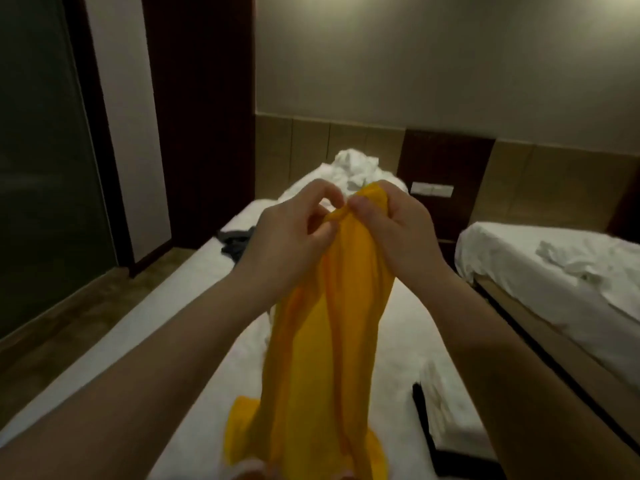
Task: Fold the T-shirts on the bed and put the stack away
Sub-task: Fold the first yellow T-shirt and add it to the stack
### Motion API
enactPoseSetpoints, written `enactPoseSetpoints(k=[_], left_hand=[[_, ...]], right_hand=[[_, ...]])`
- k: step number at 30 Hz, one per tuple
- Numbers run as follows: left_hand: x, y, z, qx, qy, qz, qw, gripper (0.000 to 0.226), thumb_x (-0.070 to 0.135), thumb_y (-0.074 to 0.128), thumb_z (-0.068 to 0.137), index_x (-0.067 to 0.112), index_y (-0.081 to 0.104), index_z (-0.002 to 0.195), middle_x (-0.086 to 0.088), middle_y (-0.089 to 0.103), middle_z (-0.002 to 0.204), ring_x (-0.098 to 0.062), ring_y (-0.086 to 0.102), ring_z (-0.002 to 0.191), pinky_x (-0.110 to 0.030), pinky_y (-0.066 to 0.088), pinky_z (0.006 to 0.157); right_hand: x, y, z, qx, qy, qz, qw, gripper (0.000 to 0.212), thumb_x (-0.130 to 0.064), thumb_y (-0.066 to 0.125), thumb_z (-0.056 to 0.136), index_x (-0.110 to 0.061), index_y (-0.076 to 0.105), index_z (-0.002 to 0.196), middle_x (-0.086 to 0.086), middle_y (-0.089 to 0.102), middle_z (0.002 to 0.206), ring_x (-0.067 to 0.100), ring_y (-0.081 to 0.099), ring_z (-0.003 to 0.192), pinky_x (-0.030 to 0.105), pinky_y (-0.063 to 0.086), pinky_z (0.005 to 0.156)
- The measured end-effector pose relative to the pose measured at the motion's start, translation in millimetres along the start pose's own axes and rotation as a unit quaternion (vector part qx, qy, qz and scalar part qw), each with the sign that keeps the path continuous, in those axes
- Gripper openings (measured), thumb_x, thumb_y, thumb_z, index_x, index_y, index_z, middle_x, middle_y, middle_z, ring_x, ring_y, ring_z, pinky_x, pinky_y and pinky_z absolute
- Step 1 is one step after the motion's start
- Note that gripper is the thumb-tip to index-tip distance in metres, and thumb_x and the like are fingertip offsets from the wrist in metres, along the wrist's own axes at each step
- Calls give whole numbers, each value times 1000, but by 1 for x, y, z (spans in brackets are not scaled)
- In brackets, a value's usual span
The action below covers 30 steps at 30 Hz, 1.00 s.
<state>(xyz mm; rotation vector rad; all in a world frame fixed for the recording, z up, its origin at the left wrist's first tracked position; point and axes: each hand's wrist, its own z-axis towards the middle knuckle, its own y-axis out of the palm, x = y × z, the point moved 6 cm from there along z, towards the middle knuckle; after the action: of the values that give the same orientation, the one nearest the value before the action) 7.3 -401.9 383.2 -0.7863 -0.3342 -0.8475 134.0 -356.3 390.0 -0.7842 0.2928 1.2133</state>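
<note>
Yellow T-shirt (332, 323) is held bunched above the bed (408, 327), its hem trailing on the sheet. Its top edge is pinched between thumb and curled fingers by 2 hands, the left hand (294, 237) and the right hand (394, 226). Farther up the bed a dark garment (235, 242) is seen; crumpled linen (356, 168) is heaped at its far end.

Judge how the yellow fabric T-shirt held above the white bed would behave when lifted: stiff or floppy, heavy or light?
Probably floppy: the yellow fabric T-shirt hangs in long folds from the left hand and right hand. Likely light: pinched fingers alone carry it. It may bunch, since its lower end crumples on the white bed.
</note>
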Motion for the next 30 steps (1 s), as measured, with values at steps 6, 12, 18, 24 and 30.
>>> enactPoseSetpoints(k=[6, 12, 18, 24, 30], left_hand=[[26, -37, 41, 15, 38, 78, 996, 10, 21, 54, 91, 28, 55, 97, 6, 55, 92, -10, 56, 82, -28, 51, 71], [31, -41, 46, -1, -33, 65, 997, 20, 25, 48, 93, 10, 62, 95, -13, 63, 99, -28, 59, 91, -44, 49, 83], [28, -43, 41, -9, -76, 37, 996, 16, 23, 47, 94, 16, 60, 89, -12, 61, 92, -27, 58, 86, -28, 43, 69], [12, -20, 26, -67, -92, -26, 993, 22, 26, 52, 93, 16, 64, 108, -4, 65, 104, -22, 62, 93, -40, 52, 86], [-22, 17, 8, -83, -140, -12, 987, 29, 28, 52, 94, 13, 64, 115, -4, 66, 110, -16, 59, 92, -29, 46, 83]], right_hand=[[-57, -37, 64, 37, -90, -101, 990, 32, -51, 50, 83, -20, 57, 78, -8, 54, 70, 2, 49, 67, 21, 39, 66], [-95, -60, 88, 54, -103, -153, 981, 22, -43, 53, 92, -22, 57, 89, -6, 52, 81, 9, 49, 78, 25, 34, 67], [-96, -80, 86, 64, -87, -197, 974, 36, -44, 51, 92, -12, 62, 103, 1, 53, 91, 18, 49, 89, 32, 37, 77], [-85, -86, 76, 42, -53, -211, 975, 41, -44, 49, 93, -12, 59, 116, 2, 53, 100, 15, 46, 92, 30, 35, 80], [-75, -98, 73, 59, -35, -214, 975, 46, -45, 48, 93, -10, 58, 121, 10, 59, 117, 24, 51, 107, 27, 31, 83]])
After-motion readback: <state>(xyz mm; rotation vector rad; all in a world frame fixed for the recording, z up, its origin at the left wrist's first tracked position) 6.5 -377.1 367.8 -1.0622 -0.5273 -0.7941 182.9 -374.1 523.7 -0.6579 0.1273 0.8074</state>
